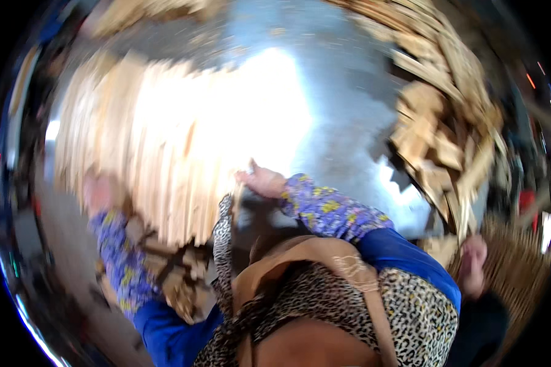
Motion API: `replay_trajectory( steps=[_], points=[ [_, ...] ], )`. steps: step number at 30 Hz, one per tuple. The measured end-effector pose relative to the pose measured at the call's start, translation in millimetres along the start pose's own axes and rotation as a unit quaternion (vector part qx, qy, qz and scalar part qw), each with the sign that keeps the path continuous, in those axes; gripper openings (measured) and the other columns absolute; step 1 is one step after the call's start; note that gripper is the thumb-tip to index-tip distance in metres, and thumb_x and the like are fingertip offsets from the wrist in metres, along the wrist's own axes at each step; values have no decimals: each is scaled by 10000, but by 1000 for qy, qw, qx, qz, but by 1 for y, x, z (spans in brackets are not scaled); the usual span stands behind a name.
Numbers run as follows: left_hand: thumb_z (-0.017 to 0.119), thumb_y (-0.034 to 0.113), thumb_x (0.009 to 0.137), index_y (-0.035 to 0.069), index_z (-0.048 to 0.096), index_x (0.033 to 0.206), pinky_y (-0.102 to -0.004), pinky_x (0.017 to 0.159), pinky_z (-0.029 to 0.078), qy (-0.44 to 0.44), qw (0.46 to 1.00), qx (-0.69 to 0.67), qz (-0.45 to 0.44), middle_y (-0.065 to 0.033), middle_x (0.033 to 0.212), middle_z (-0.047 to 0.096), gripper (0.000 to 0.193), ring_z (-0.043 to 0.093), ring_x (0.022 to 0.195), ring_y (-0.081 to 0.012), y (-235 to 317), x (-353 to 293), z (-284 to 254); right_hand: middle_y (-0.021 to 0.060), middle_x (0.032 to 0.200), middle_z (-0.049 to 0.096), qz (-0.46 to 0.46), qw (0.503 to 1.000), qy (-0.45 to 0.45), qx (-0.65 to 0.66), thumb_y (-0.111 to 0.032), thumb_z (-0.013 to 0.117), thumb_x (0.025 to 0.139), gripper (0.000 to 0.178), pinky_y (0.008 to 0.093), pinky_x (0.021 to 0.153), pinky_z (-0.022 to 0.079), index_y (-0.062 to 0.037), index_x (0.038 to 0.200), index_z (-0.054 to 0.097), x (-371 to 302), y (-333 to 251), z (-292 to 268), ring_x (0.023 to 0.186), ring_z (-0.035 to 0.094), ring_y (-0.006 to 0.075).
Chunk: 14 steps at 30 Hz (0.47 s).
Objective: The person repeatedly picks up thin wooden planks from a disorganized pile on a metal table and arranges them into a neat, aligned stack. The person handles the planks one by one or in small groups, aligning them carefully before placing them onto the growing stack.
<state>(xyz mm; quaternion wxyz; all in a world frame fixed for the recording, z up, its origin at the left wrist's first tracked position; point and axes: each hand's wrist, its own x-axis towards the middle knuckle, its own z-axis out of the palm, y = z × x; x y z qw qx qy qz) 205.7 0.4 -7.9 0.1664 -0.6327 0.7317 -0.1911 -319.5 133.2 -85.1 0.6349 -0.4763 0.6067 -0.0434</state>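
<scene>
A row of pale wooden strips [159, 140] lies side by side on a shiny metal table [343, 116]. My left hand [99, 192] is at the near left part of the row, touching or just above the strips; blur smears its fingers. At the row's right side, my right hand [264, 181] rests against the outermost strip, thumb and forefinger apart. Glare whitens the right part of the row, and the strips' far ends there are washed out. Both forearms wear purple flowered sleeve covers over blue sleeves.
Stacked wood offcuts [428, 128] and longer slats curve along the table's right side. More boards [147, 12] lie at the far left. Broken wood pieces [180, 287] are below the near edge. Another person's hand [473, 260] shows at the lower right, beside a brown ribbed stack [520, 275].
</scene>
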Motion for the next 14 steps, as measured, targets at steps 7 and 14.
replay_trajectory(
  steps=[7,14],
  points=[
    [610,304,1063,-62,488,1597,-483,1183,464,-30,744,-663,-71,-309,1540,585,658,620,1349,-444,283,85,-115,103,1148,717,-36,864,378,330,-542,595,1096,583,353,928,545,-17,1343,655,-109,221,-111,984,662,199],
    [658,483,1045,61,575,1578,-426,1225,427,-180,724,-611,264,-245,1575,580,685,575,1437,-377,607,45,-283,103,864,651,-17,621,401,674,-760,639,998,980,334,552,493,72,1490,472,-219,344,-175,650,599,198]
  ],
)
